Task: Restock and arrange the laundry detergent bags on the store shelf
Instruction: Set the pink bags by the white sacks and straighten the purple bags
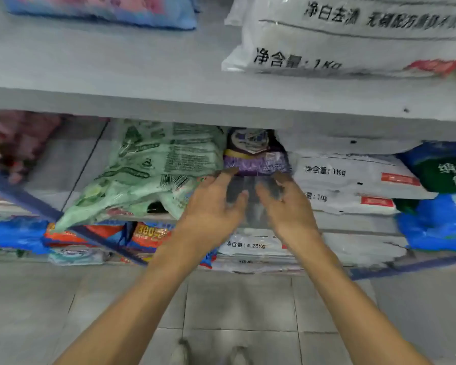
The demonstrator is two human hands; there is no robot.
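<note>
Purple plastic detergent bag (257,156) is lying mid-frame between one green plastic bag (153,167) and two white plastic bags (353,175). Left hand (211,206) and right hand (287,206) are reaching, fingers straight.

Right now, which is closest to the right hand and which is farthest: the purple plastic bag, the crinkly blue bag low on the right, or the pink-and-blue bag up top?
1. purple plastic bag: straight ahead, at the fingertips of the right hand.
2. crinkly blue bag: low down, far off to the right.
3. pink-and-blue bag: high up, far left.

green bag (153,167) | purple bag (256,156) | white bags (353,177) | grey shelf (142,101)
</note>
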